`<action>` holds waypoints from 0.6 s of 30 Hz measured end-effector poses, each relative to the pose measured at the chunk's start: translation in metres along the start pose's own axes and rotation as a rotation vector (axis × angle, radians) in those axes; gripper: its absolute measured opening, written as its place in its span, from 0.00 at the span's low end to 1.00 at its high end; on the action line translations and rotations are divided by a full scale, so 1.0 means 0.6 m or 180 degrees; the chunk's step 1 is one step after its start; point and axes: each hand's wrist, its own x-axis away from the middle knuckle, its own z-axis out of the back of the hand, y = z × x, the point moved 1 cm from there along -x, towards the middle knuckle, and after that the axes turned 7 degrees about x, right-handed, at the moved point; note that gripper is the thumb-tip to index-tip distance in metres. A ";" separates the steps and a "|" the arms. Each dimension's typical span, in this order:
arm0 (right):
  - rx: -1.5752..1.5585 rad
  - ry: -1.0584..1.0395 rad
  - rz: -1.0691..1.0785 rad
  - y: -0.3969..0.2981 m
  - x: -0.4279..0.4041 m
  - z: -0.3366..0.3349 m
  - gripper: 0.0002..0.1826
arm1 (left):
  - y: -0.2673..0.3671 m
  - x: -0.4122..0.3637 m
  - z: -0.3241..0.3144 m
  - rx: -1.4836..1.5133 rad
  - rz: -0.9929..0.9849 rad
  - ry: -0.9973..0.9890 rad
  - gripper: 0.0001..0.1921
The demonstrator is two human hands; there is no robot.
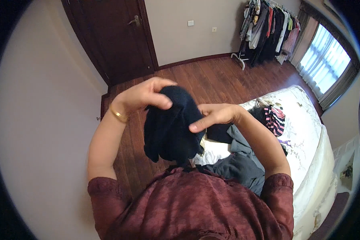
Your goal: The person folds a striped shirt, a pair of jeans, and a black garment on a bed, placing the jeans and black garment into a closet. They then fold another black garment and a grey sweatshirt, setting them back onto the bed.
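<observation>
A bunched dark garment [175, 129] hangs in front of my chest, gripped from both sides. My left hand [151, 96], with a gold-coloured bangle at the wrist, pinches its upper left part between thumb and fingers. On the right side my right hand [214, 118] holds its edge, thumb in front, fingers partly hidden behind the cloth. Below and right of the hands, grey clothes [238, 168] lie in a heap on the bed, beside a dark folded cloth [219, 133]. Further right on the bed is a pink-and-black striped garment [275, 120].
The bed [303, 108] with a pale floral cover fills the right side. A clothes rack [243, 61] full of garments stands by the far wall, near a curtained window [325, 57]. A dark wooden door [114, 36] is at the upper left, above a wooden floor [198, 75].
</observation>
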 end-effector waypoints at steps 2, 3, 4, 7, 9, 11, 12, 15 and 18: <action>-0.0420 0.0747 0.0059 -0.027 0.006 0.000 0.32 | 0.012 -0.041 0.010 -0.0191 -0.0213 -0.0128 0.16; 0.0160 0.1222 -0.0500 -0.042 0.010 0.014 0.33 | 0.010 -0.055 0.017 -0.0271 -0.0283 -0.0101 0.15; 0.0055 0.1436 -0.0251 -0.061 0.029 0.026 0.33 | 0.006 -0.065 0.030 -0.0376 -0.0366 0.0008 0.19; -0.0450 0.2369 -0.0035 -0.112 0.055 0.061 0.32 | -0.060 -0.096 0.061 -0.0596 -0.1054 0.0445 0.28; 0.0168 0.2906 -0.0018 -0.140 0.081 0.078 0.34 | -0.150 -0.121 0.076 -0.1441 -0.0631 0.0762 0.45; 0.0156 0.2550 0.0205 -0.165 0.102 0.100 0.34 | -0.265 -0.154 0.082 -0.1780 0.0189 0.0685 0.44; 0.0137 0.3011 0.0031 -0.169 0.105 0.112 0.36 | -0.316 -0.174 0.092 -0.1989 0.0538 0.0429 0.45; -0.0157 0.3638 0.0409 -0.181 0.142 0.151 0.33 | -0.438 -0.176 0.137 -0.1774 0.0932 0.1333 0.29; -0.0773 0.4523 0.0423 -0.179 0.191 0.194 0.23 | -0.482 -0.176 0.190 -0.2016 0.0503 0.2017 0.13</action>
